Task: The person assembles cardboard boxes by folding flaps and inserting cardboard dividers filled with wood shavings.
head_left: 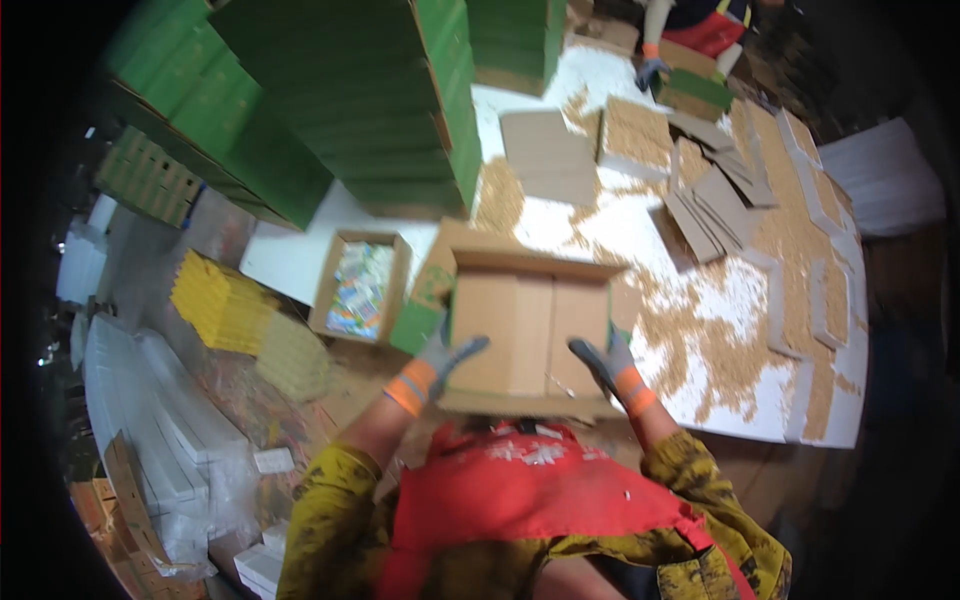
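Holding an empty, open cardboard box [528, 335] at the picture's centre, the left hand [440, 362] and right hand [607, 362], in grey gloves, are gripping its sides. Nothing is packed yet; loose tan granules [720, 340] are lying at three o'clock, smooth green cartons [350, 100] stacked at eleven.

Stacked green cartons [380, 100] block the bench [590, 85] at eleven o'clock; grey card sheets [715, 205] crowd one o'clock; the open box of packets [358, 285] stands at nine.
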Motion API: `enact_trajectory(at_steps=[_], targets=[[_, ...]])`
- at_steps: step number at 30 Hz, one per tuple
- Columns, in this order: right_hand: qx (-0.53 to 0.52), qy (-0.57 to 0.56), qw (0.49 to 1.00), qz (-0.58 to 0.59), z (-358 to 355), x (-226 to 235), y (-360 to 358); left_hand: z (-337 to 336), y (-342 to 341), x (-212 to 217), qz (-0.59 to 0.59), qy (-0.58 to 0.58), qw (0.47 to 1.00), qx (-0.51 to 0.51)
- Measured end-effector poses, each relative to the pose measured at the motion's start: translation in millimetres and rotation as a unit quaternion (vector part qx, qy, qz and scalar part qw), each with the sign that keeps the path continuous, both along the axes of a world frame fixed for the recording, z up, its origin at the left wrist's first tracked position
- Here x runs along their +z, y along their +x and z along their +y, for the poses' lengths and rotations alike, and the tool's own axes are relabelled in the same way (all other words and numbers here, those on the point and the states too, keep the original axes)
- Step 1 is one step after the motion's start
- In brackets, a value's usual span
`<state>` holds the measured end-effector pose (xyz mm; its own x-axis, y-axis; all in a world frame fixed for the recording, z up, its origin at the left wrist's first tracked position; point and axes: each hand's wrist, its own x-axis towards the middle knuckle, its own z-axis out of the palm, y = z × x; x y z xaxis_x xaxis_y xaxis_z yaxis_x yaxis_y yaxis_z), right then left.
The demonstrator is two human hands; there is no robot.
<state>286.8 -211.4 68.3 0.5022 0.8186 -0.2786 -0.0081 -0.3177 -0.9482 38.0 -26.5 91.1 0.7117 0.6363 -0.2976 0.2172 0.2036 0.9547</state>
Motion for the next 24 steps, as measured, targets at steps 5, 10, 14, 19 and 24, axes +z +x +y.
enact_trajectory(at_steps=[5,10,14,19,24], targets=[[-0.06,0.114,0.977,0.169,-25,65,20,27,7,-9,-0.011,0.072,0.997,0.025],[-0.166,0.37,0.851,0.333,3,115,54,115,44,140,-0.263,0.371,0.884,0.111],[0.013,0.487,0.758,0.434,81,229,66,285,-5,217,-0.479,0.339,0.758,0.286],[-0.024,0.579,0.814,0.042,176,272,160,351,5,326,-0.27,0.202,0.899,0.28],[-0.029,0.499,0.853,0.151,320,355,75,473,-19,262,-0.342,0.286,0.868,0.216]])
